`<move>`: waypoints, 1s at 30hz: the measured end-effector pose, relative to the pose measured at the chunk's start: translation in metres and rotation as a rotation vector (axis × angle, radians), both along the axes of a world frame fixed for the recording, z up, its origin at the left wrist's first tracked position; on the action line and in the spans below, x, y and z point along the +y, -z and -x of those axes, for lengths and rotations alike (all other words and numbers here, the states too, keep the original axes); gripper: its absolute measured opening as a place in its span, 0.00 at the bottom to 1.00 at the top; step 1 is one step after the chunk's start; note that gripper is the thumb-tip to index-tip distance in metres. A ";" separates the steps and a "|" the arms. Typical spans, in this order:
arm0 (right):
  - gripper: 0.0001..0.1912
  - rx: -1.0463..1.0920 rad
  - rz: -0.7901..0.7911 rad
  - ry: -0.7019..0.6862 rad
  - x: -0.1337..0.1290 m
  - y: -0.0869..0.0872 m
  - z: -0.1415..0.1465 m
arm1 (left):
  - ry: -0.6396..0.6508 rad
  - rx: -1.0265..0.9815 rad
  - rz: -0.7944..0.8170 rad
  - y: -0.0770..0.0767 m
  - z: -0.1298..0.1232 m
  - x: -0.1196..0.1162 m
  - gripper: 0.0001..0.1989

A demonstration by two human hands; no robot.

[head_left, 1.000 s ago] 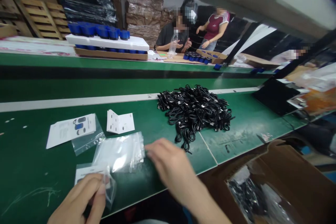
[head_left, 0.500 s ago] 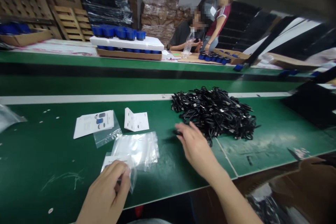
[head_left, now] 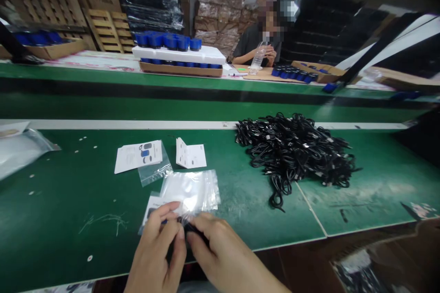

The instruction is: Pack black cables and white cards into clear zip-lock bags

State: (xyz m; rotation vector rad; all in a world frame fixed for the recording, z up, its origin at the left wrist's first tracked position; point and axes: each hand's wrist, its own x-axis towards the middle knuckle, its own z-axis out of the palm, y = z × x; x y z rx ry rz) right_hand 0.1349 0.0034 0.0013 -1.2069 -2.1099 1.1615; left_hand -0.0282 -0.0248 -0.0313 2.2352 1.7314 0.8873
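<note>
The left grip (head_left: 158, 248) pinches a clear zip bag (head_left: 151, 208) holding a white printed card, while the right grip (head_left: 220, 256) presses together on a black cable (head_left: 194, 232) at the bag's mouth. Feeding the cable in looks like the step in hand, and the mouth seems to need holding open. A heap of black cables (head_left: 292, 155) lies to the right on the green counter (head_left: 68, 192).

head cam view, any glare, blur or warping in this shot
In the head view, the clear plastic bag shows bright glare, the green bench top has a pale sheen at right, its long edges bow from wide-angle distortion, and the black cable pile looks fairly sharp.
</note>
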 end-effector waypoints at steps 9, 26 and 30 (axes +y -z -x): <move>0.25 0.280 0.211 -0.258 0.008 0.001 -0.027 | 0.016 -0.013 0.016 -0.004 -0.002 -0.009 0.08; 0.14 0.140 0.063 0.427 0.000 0.017 0.015 | 0.005 -0.048 -0.118 -0.011 -0.017 -0.015 0.08; 0.12 0.210 0.196 0.151 0.006 0.010 0.006 | 0.028 0.045 -0.033 -0.016 0.001 -0.010 0.12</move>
